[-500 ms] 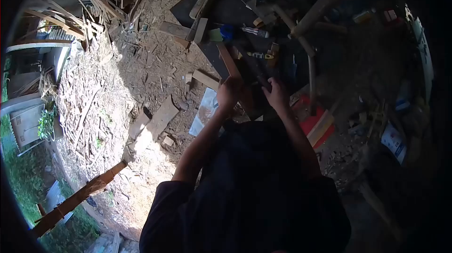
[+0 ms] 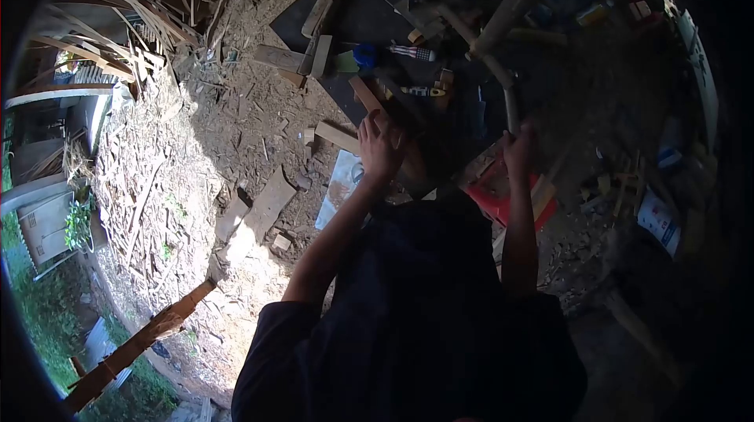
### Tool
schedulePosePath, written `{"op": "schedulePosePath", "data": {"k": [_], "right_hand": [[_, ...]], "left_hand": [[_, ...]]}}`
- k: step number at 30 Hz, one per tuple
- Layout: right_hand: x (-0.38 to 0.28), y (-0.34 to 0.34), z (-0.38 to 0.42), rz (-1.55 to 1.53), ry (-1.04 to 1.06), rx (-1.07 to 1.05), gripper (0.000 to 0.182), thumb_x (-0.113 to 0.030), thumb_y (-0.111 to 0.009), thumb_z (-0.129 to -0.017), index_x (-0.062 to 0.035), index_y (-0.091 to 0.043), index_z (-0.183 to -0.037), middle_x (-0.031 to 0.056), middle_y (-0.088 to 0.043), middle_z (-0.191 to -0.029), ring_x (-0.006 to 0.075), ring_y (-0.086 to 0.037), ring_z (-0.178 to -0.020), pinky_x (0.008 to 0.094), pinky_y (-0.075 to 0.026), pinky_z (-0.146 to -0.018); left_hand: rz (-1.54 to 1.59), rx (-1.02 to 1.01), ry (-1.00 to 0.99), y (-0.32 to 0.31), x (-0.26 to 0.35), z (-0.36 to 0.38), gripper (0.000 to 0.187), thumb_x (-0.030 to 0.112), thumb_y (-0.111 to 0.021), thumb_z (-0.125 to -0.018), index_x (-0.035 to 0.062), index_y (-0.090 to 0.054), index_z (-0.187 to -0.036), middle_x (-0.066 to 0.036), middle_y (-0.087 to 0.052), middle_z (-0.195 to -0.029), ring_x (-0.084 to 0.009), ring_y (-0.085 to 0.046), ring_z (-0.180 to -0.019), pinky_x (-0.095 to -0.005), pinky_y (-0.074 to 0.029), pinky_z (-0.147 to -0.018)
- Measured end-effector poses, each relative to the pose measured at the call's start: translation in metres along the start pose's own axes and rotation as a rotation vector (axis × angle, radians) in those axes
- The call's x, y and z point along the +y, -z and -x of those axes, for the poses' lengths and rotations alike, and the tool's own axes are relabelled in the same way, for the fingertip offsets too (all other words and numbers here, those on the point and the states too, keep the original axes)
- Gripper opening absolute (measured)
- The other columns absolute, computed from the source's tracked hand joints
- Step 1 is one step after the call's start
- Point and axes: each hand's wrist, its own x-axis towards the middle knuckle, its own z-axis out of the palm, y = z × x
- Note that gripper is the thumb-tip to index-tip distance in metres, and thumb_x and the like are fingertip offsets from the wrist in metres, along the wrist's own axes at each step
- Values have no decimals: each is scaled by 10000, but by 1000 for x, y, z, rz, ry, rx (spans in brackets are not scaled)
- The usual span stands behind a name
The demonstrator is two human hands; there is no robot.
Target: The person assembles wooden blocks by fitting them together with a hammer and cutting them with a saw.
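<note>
My left hand [image 2: 380,147] lies over a reddish-brown strip of wood [image 2: 364,93], its fingers bent across the near part, which they partly hide. My right hand [image 2: 520,151] is closed around the near end of a curved wooden handle [image 2: 506,84]. That handle runs away toward the dark board; whatever is at its far end is too dark to make out. Between my hands the board [image 2: 463,127] is in deep shadow. A round blue object [image 2: 365,54] and a yellow-and-black tool [image 2: 424,92] lie beyond my left hand.
A thick pole [image 2: 526,1] slants in at upper right. Below my right hand stands a red plastic thing [image 2: 491,198], perhaps a stool. Wood offcuts [image 2: 271,202] and shavings cover the ground at left. Scrap planks [image 2: 149,13] are heaped at upper left.
My right hand has left a dark bar-like thing beside the wood and moved right onto the curved handle. My left hand stays at the wood strip, its fingers now more spread.
</note>
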Motion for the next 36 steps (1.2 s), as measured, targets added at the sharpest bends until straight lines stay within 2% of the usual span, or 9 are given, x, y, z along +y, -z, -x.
{"op": "schedulePosePath", "data": {"k": [5, 11, 14, 15, 18, 27, 31, 34, 36], "right_hand": [[9, -10, 0, -330, -122, -122, 531, -319, -743, -972, 36, -560, -1322, 285, -728, -1111, 452, -724, -1073, 522, -552, -910], [4, -5, 12, -420, -138, -65, 535, -309, -740, -969, 53, -557, -1319, 310, -723, -1105, 480, -712, -1082, 528, -544, -909], [8, -11, 11, -405, -130, -74, 538, -304, -740, -966, 49, -555, -1327, 325, -711, -1130, 491, -701, -1107, 530, -542, -919], [7, -10, 12, -393, -113, -72, 538, -302, -737, -966, 47, -553, -1333, 331, -707, -1141, 494, -695, -1120, 532, -541, -923], [13, -25, 14, -440, -138, -86, 535, -299, -725, -969, 43, -547, -1340, 327, -713, -1136, 494, -698, -1118, 537, -541, -916], [-5, -13, 18, -384, -178, -82, 597, -341, -686, -961, 53, -523, -1379, 327, -730, -1098, 503, -710, -1081, 548, -555, -904], [-11, -5, 16, -403, -238, -99, 551, -355, -666, -947, 60, -596, -1302, 322, -721, -1137, 503, -689, -1129, 539, -536, -941], [-4, -18, 14, -477, -249, -77, 514, -334, -676, -922, 75, -611, -1226, 308, -734, -1044, 487, -721, -1030, 542, -549, -878], [8, -35, 12, -539, -327, -110, 477, -340, -690, -923, 80, -636, -1142, 288, -732, -991, 444, -742, -958, 528, -548, -839]], "left_hand": [[-13, -135, -247, -21, 11, 0, 184, 244, -825, -804, 97, -800, -913, -221, -485, -1497, -442, -383, -1482, -565, -293, -1261], [-303, -192, -304, -43, 29, -2, 404, 215, -657, -888, 123, -745, -1272, -248, -467, -1539, -470, -280, -1556, -644, -146, -1308], [-450, -439, -258, -41, 40, -3, 420, 219, -578, -967, 162, -716, -1359, -240, -420, -1636, -450, -200, -1614, -662, -51, -1316], [-452, -422, -256, -45, 39, -1, 440, 206, -560, -977, 129, -691, -1390, -255, -442, -1624, -452, -194, -1618, -645, -36, -1325], [-430, -355, -286, -58, 30, 3, 482, 196, -588, -923, 70, -674, -1380, -280, -442, -1586, -477, -218, -1594, -645, -69, -1321], [-393, -330, -339, -67, 29, 3, 645, 190, -594, -907, -88, -527, -1486, -297, -392, -1618, -472, -204, -1601, -620, -100, -1327], [-352, -361, -341, -68, 28, 2, 722, 202, -616, -877, -122, -481, -1508, -302, -359, -1631, -456, -185, -1611, -599, -85, -1335], [-140, -186, -318, -67, 33, 2, 696, 150, -671, -812, -92, -548, -1453, -288, -434, -1591, -435, -283, -1582, -595, -166, -1319], [38, -170, -314, -42, 41, -7, 577, 121, -709, -792, -67, -639, -1333, -258, -591, -1430, -385, -500, -1427, -549, -344, -1232]]}}
